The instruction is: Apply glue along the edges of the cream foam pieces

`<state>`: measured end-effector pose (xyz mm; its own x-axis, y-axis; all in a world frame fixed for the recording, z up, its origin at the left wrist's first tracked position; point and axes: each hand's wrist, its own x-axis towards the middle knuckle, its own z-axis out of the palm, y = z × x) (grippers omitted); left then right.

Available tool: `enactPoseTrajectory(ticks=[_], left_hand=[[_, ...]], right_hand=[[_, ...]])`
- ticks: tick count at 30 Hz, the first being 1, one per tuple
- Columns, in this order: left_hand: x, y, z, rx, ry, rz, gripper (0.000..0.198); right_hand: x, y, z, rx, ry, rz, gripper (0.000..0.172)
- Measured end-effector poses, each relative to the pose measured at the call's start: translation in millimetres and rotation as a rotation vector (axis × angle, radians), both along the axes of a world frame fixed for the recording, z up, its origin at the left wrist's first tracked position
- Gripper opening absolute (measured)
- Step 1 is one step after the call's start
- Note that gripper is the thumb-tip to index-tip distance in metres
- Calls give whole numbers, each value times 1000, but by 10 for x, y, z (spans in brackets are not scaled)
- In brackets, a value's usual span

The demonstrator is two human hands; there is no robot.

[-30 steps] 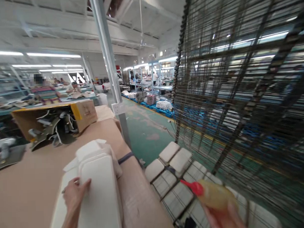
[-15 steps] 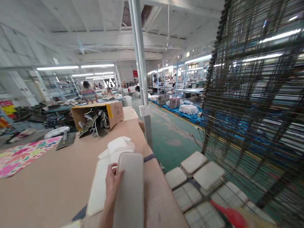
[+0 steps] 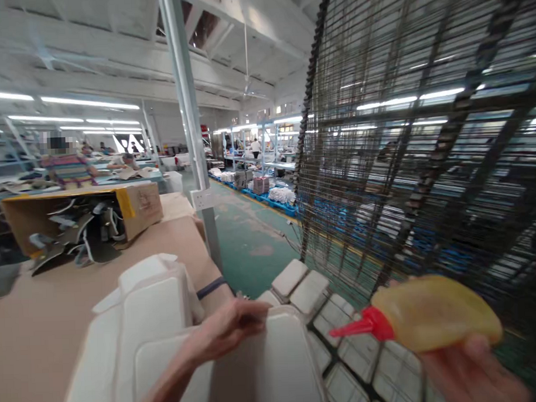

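My left hand (image 3: 231,331) is closed on the far edge of a white foam panel (image 3: 256,371), holding it lifted over the table's edge. A stack of similar white panels (image 3: 143,299) lies on the brown table (image 3: 35,326) just to the left. At the lower right, my right hand (image 3: 471,373) grips a yellow squeeze bottle (image 3: 434,312). The bottle's red nozzle (image 3: 362,325) points left toward the held panel.
A wire rack (image 3: 407,161) with many shelves rises at the right; its low shelf carries several white panels (image 3: 301,285). An open cardboard box (image 3: 79,216) of parts lies at the table's far end. A steel post (image 3: 190,133) stands beside the table. People work at far benches.
My left hand has pulled one white panel off the stack and lifted it toward the right. The squeeze bottle has risen higher into view, nozzle now toward the panel.
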<state>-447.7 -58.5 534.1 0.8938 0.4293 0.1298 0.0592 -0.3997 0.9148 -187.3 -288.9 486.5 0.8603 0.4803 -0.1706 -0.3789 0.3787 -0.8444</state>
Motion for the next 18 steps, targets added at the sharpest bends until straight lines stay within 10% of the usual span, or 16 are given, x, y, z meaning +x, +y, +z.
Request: enactPoseTrajectory(ticks=[5,11,18], left_hand=[[330,-14,371,-38,214,-434,20],[668,-27,427,33,352,-862,41],[798,-171,425,42,372,-1004,44]], right_hand=[[-16,-10,672,267,-324,124,91],[73,-42,684,219,-400,409,86],[83,-9,728,197,-484,487,84]])
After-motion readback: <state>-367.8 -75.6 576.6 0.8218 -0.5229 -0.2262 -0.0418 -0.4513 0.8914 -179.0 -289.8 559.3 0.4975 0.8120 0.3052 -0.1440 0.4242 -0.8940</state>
